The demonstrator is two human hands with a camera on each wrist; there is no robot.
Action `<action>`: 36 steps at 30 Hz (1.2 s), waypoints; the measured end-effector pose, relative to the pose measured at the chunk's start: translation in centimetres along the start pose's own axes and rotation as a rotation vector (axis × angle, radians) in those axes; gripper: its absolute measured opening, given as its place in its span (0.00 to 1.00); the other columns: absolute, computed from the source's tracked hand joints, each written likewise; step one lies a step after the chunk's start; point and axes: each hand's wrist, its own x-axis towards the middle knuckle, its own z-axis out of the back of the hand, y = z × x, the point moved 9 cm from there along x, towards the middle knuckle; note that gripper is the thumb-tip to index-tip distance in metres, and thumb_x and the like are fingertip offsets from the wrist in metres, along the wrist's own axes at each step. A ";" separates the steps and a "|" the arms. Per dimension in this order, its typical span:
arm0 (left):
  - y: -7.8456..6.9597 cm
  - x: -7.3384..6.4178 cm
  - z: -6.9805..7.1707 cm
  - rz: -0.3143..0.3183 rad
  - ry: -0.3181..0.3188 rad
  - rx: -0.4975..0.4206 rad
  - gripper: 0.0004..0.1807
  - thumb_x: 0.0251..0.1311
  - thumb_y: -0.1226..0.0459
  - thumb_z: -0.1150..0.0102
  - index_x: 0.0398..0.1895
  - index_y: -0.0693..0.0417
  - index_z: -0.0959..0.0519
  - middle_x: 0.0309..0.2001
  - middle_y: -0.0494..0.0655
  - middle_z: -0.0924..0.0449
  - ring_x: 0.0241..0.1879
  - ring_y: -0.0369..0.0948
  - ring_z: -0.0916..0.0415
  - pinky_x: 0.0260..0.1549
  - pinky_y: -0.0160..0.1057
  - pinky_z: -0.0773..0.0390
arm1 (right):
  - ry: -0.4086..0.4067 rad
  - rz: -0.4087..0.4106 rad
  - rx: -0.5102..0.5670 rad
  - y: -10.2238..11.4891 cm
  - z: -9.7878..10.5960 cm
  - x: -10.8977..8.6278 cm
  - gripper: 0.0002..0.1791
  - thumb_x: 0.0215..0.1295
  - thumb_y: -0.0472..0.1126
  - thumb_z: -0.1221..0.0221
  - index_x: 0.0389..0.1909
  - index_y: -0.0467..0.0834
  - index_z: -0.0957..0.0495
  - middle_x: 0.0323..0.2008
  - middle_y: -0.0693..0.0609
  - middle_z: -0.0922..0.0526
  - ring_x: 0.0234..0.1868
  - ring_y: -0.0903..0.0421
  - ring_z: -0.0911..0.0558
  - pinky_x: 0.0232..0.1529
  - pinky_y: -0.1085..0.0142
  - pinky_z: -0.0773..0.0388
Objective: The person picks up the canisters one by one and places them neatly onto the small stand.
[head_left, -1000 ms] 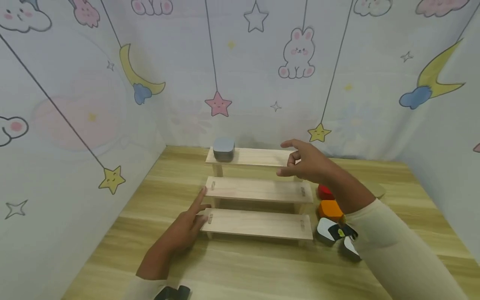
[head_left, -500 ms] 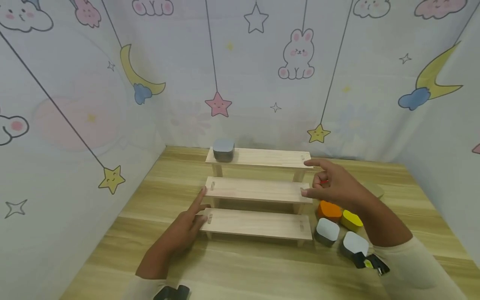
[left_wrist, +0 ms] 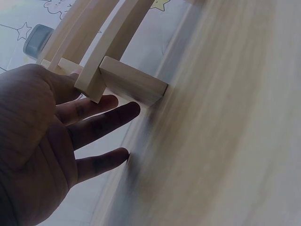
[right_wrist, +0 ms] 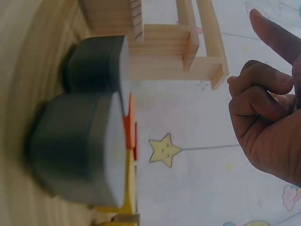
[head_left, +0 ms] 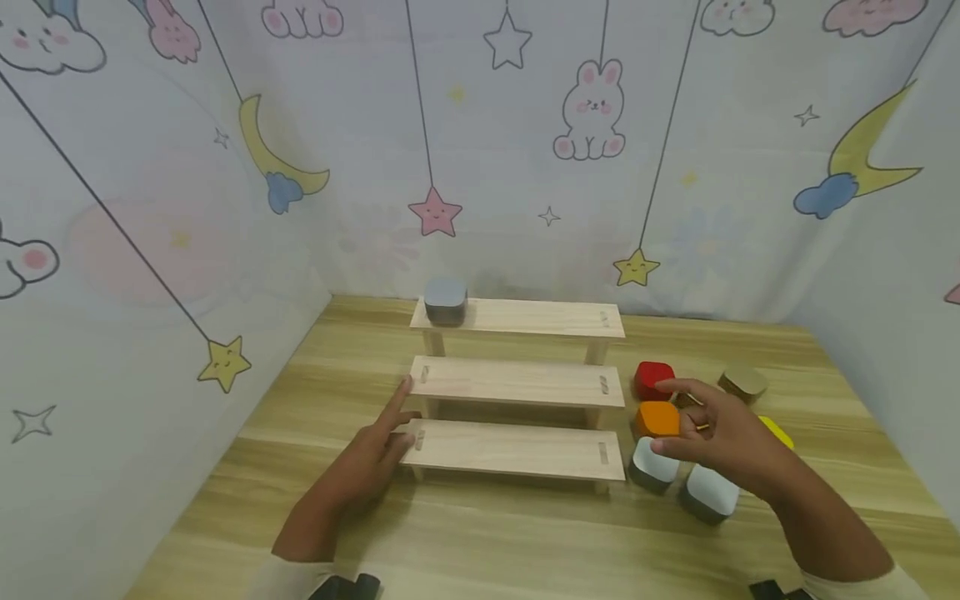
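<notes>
One gray block (head_left: 446, 303) tops the rack (head_left: 517, 382); other blocks (head_left: 657, 419) remain toward the desk's (head_left: 480, 542) right edge. Left hand (head_left: 371, 454) spread; right hand (head_left: 738, 435) (empty), forefinger extended.

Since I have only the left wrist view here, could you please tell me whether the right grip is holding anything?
Observer: No, the right grip holds nothing.
Operator: Thank you; what lies just to the right of the wooden shelf?
Observer: A red block lies there, farther back than an orange block.
Operator: Is anything nearer the front than those?
Observer: Yes, two grey blocks with pale tops.
</notes>
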 end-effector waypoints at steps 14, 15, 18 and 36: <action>-0.5 0.0 -0.1 -0.006 0.003 0.021 0.47 0.87 0.65 0.52 0.91 0.27 0.68 0.77 0.63 0.26 0.67 0.60 0.17 0.70 0.66 0.22 | -0.036 -0.130 0.079 -5.4 -0.2 -3.8 0.47 0.73 0.40 0.28 0.84 0.37 0.44 0.20 0.59 0.39 0.19 0.60 0.42 0.20 0.66 0.35; -0.6 0.1 0.0 -0.012 0.002 0.024 0.46 0.87 0.65 0.52 0.91 0.28 0.67 0.77 0.63 0.26 0.67 0.60 0.17 0.70 0.66 0.22 | -0.043 -0.136 0.067 -5.6 -0.1 -3.8 0.47 0.73 0.41 0.29 0.84 0.37 0.44 0.20 0.59 0.40 0.19 0.61 0.42 0.19 0.66 0.35; -0.7 0.3 0.1 -0.029 0.004 0.024 0.46 0.87 0.65 0.52 0.92 0.29 0.67 0.77 0.64 0.26 0.67 0.60 0.16 0.69 0.66 0.22 | -0.061 -0.147 0.033 -6.0 0.3 -4.1 0.47 0.73 0.42 0.28 0.84 0.36 0.44 0.19 0.60 0.41 0.18 0.63 0.43 0.19 0.66 0.36; -0.4 0.1 0.1 0.001 -0.007 0.028 0.47 0.86 0.65 0.51 0.92 0.29 0.66 0.77 0.62 0.25 0.68 0.60 0.17 0.71 0.67 0.24 | 0.143 -0.040 0.031 -9.8 1.0 -5.4 0.38 0.74 0.36 0.31 0.81 0.54 0.34 0.17 0.45 0.48 0.15 0.67 0.46 0.13 0.69 0.42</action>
